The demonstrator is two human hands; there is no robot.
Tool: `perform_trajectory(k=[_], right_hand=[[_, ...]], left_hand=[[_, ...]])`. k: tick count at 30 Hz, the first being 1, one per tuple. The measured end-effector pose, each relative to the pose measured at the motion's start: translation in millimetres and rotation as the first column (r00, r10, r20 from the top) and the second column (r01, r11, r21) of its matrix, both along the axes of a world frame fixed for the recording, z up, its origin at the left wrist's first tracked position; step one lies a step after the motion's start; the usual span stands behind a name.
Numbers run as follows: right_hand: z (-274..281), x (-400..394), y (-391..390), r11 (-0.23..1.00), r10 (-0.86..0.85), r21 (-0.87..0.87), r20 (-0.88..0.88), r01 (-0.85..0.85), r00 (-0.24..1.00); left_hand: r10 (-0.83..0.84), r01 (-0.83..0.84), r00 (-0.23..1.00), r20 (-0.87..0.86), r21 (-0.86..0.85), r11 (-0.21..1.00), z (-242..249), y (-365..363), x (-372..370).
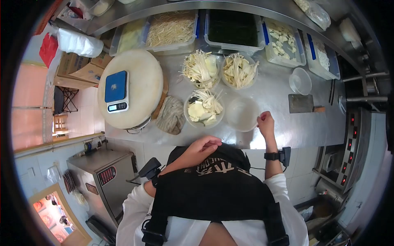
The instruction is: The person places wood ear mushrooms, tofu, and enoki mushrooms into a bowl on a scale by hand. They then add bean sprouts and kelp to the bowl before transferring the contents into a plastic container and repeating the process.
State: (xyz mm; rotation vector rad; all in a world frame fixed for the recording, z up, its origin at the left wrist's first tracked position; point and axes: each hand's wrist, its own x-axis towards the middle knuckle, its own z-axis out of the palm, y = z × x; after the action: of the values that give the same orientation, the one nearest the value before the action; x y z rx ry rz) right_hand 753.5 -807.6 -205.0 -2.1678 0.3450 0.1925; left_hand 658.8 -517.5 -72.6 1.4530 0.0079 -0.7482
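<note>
A clear plastic bowl (241, 115) with nothing in it sits on the steel counter near its front edge. The curled fingers of my right hand (266, 123) pinch its right rim. My left hand (203, 147) is held in front of the apron, fingers loosely bent and nothing visible in them. Just beyond it, one filled bowl (204, 108) holds enoki mushrooms, pale slices and some greens. Behind are two more, a left bowl (200, 69) and a right bowl (239, 70), both heaped with enoki.
A kitchen scale (117, 91) rests on a round chopping board (143, 78) at left, beside a grey cloth (171, 115). Tubs of bean sprouts (171, 30) and dark greens (234, 30) line the back. At right lie a cleaver (301, 103) and another clear bowl (300, 81).
</note>
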Motion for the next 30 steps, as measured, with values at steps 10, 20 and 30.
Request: perform_trajectory(k=[10,20,30], right_hand=[[37.5,15.3,-59.1,0.885,0.049,0.464,-0.17,0.036,0.984],[99.0,14.0,12.1,0.689,-0.142,0.725,0.164,-0.022,0.976],[170.1,12.8,335.0,0.696,0.305,0.629,0.179,-0.347,0.935]], left_hand=[[0.196,-0.185,0.976,-0.091,0.12,0.975,-0.6,12.9,-39.7],[0.317,-0.319,0.946,-0.061,-0.029,0.947,-6.6,62.3,-55.5],[0.359,-0.357,0.933,0.006,-0.071,0.931,-22.2,240.2,-75.0]])
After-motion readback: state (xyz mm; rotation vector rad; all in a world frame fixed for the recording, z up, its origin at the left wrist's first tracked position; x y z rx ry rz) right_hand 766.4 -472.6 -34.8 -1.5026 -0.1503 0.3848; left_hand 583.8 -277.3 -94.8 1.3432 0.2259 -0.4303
